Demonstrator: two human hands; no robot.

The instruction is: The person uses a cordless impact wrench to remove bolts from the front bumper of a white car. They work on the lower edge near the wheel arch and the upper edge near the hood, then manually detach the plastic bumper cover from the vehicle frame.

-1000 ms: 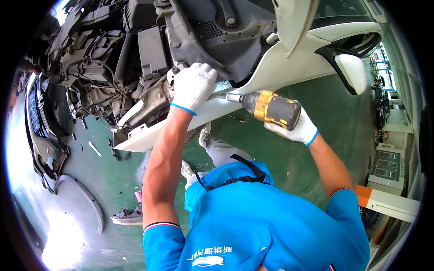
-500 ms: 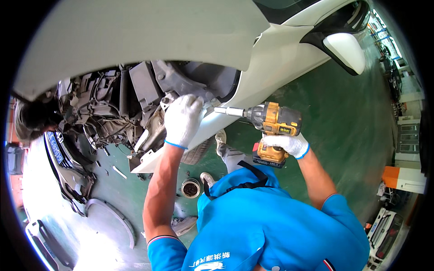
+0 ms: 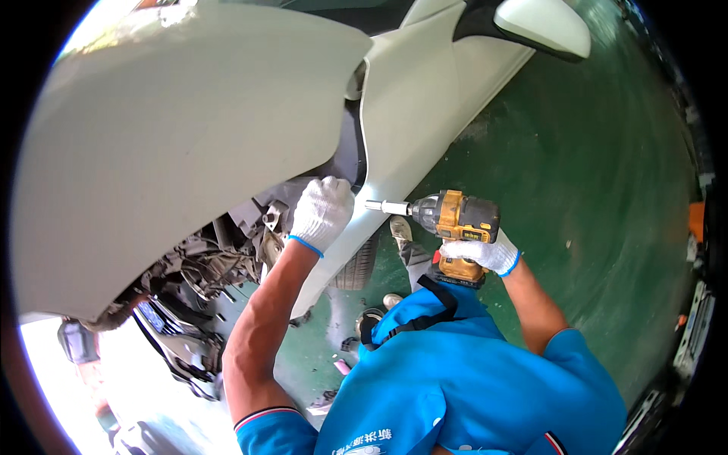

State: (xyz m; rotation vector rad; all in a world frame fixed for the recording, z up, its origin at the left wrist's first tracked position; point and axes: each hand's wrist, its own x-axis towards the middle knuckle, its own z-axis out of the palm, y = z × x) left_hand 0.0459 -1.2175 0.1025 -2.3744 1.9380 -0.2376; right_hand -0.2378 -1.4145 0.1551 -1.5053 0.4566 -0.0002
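My right hand [image 3: 478,249], in a white knit glove with a blue cuff, grips a yellow and black cordless impact wrench [image 3: 459,216] by its handle. The long silver socket on the wrench points left toward my other hand, with a small gap between. My left hand [image 3: 324,210], gloved alike, is curled into a fist at the upper edge of the white car's fender [image 3: 364,220], beside the engine bay. Whatever its fingers close on is hidden. Above and to the left spreads the raised white hood [image 3: 189,114].
Exposed engine parts [image 3: 212,262] lie under the hood. A tire [image 3: 353,269] shows below the fender. A removed bumper [image 3: 186,345] rests on the green floor [image 3: 561,167] at lower left, and a round can [image 3: 369,318] stands by my shoes. A side mirror [image 3: 542,26] juts out at upper right.
The view has shifted, so the hood fills more of it and the engine bay less. My left fist sits further right along the fender. The impact wrench stays in my right hand.
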